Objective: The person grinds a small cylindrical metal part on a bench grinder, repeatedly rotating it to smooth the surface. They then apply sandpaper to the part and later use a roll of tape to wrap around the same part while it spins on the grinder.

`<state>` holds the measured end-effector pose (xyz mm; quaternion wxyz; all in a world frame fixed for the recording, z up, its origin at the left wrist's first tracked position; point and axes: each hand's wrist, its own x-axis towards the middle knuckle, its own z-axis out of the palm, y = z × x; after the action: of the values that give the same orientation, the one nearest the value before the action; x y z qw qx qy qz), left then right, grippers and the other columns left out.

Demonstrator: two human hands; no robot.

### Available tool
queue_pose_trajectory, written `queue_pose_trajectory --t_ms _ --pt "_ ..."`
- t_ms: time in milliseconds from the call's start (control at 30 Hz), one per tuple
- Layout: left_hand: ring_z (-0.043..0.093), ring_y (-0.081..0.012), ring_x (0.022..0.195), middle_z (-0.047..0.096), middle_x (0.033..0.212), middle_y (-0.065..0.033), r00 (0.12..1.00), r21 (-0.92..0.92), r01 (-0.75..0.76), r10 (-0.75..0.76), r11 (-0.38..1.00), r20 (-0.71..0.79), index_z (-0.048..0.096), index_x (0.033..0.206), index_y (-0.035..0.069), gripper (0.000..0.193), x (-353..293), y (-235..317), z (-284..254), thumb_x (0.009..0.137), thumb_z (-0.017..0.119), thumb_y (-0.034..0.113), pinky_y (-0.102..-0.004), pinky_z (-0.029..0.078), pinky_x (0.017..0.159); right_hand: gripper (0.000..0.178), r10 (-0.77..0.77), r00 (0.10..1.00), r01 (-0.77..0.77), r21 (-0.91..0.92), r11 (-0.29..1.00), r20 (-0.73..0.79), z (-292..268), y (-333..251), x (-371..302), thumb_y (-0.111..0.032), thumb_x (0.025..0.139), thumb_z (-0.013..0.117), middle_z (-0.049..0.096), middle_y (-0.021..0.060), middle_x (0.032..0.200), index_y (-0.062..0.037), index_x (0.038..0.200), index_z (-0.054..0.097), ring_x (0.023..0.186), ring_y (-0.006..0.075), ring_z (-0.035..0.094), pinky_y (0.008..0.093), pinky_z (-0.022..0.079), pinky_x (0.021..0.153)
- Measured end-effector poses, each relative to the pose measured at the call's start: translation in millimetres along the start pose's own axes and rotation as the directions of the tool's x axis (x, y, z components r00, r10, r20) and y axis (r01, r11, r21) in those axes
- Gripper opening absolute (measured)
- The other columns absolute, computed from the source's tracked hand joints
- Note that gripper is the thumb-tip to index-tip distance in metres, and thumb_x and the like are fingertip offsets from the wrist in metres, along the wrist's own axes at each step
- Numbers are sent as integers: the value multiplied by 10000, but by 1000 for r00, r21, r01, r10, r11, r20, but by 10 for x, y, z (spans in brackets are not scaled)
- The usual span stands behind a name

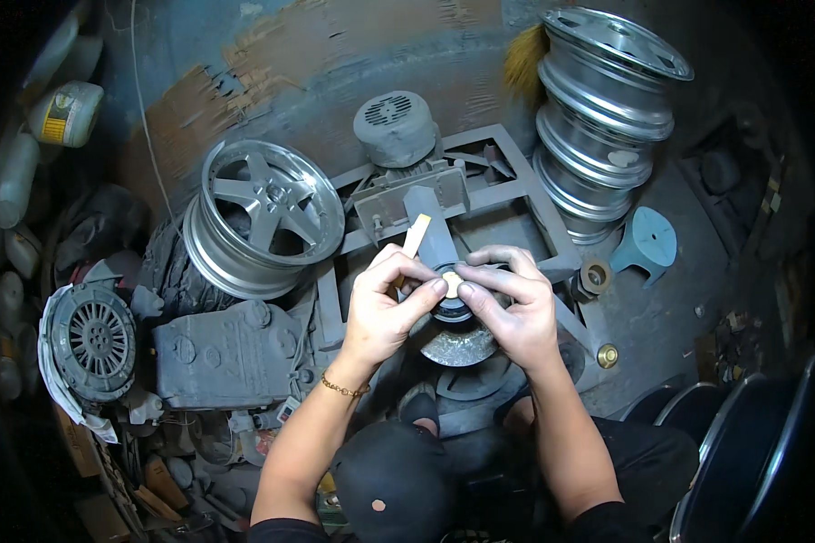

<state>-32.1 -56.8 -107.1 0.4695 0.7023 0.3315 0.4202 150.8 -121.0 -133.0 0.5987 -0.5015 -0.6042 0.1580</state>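
My two hands meet in the middle of the head view, above a belt-driven machine. Both thumbs press against a small pale yellow disc (452, 284), which lies over a dark round part (453, 314) whose kind I cannot make out. Closed around its left side, my left hand (385, 297) also has a flat yellowish strip (417, 235) sticking up between its fingers. My right hand (513, 301) is closed on the right side, fingers curled over the dark part's edge. Just below is a rounded grey metal piece (460, 348), partly covered by the dark part.
An electric motor (394, 129) sits on a grey metal frame (539, 226). A five-spoke wheel rim (267, 206) leans at left; stacked rims (604, 127) stand at right. Nearby are a light-blue stool (647, 242), a grey tank (226, 355) and a clutch-like disc (91, 339).
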Motion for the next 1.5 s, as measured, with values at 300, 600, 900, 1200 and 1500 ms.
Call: queue_pose_trajectory --t_ms 300,600,900,1200,1500 --pt "586 -199 830 632 961 -49 783 731 -569 520 376 342 703 1019 83 262 -206 108 -26 761 720 123 -397 369 847 310 -235 711 686 -582 436 663 -165 -710 253 -163 738 657 621 166 1045 76 925 720 1071 303 568 375 472 876" --pt "628 -271 856 666 926 -102 962 435 -274 233 858 145 739 1146 31 353 -41 232 -269 836 769 198 -359 431 797 373 -54 934 192 -369 909 353 -504 -476 427 -94 858 658 628 199 1157 24 1210 689 1103 378 565 447 467 983" --pt "549 -134 700 587 774 -51 909 373 -416 365 830 202 675 878 -3 169 98 43 -62 842 787 119 -302 434 633 416 -284 813 573 -607 551 509 -195 -466 81 -125 771 673 600 183 1098 89 1126 700 1106 336 559 430 477 948" --pt "501 -137 712 547 816 -28 981 308 -183 153 934 120 685 952 34 82 28 179 -12 870 672 38 -278 364 701 428 -256 838 510 -524 682 482 -429 -498 292 -109 749 695 646 138 1073 42 1149 698 1046 312 565 415 482 893" --pt "561 -248 823 557 831 -67 840 697 -528 417 485 347 684 943 74 170 -56 222 -14 786 673 140 -412 350 799 210 -434 635 772 -507 383 639 -198 -435 293 -182 727 611 596 87 873 -7 828 668 877 251 584 357 477 758"
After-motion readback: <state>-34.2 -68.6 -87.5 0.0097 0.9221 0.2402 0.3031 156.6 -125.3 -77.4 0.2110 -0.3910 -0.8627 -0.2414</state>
